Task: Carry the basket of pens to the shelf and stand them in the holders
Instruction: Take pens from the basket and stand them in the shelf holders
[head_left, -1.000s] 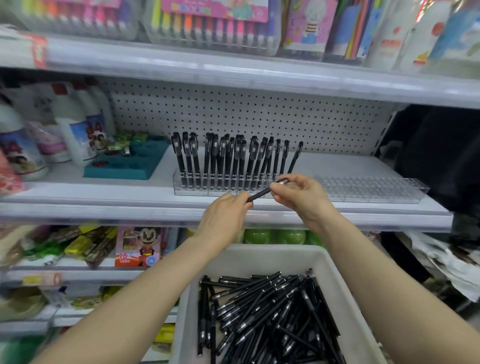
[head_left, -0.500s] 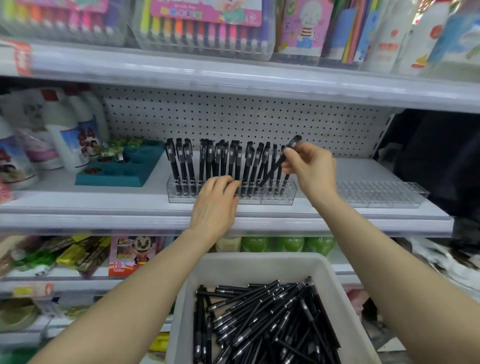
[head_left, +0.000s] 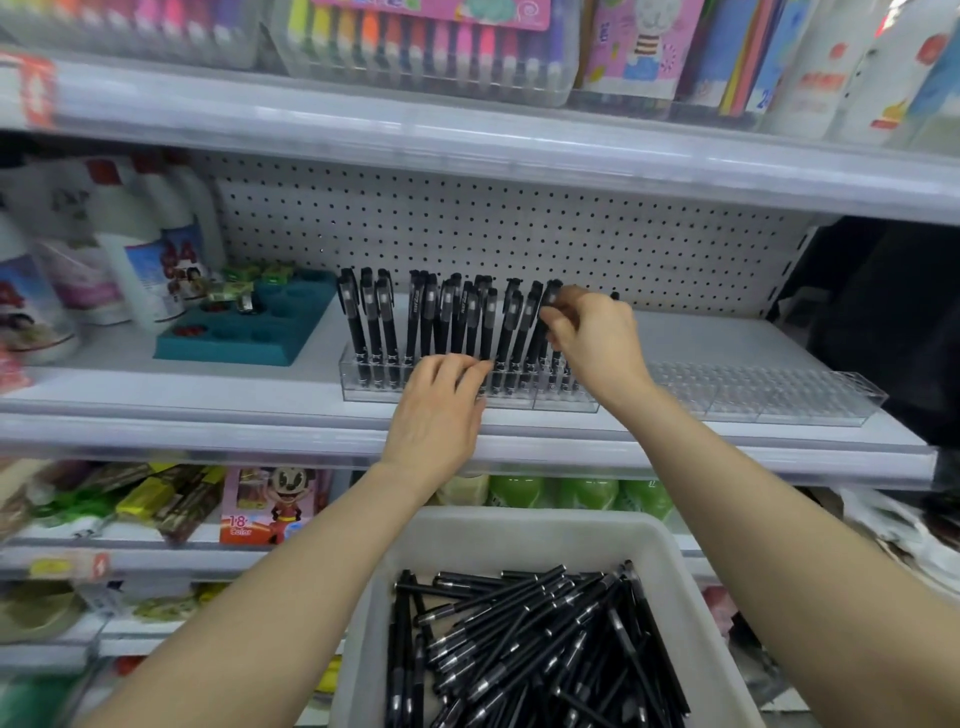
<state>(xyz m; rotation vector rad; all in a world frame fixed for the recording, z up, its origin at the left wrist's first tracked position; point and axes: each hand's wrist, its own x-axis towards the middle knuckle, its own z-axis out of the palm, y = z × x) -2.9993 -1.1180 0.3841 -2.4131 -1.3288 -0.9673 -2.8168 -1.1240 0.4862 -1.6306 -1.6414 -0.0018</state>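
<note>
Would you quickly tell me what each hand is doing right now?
Left hand: open, fingers against the clear pen holder.
Right hand: pinching a black pen at the holder.

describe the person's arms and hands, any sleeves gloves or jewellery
Both are bare. The left forearm and right forearm show no sleeve up to the frame's edge, and neither wrist carries a watch or band. The left hand and right hand wear no gloves; no ring shows on the fingers in view.
</note>
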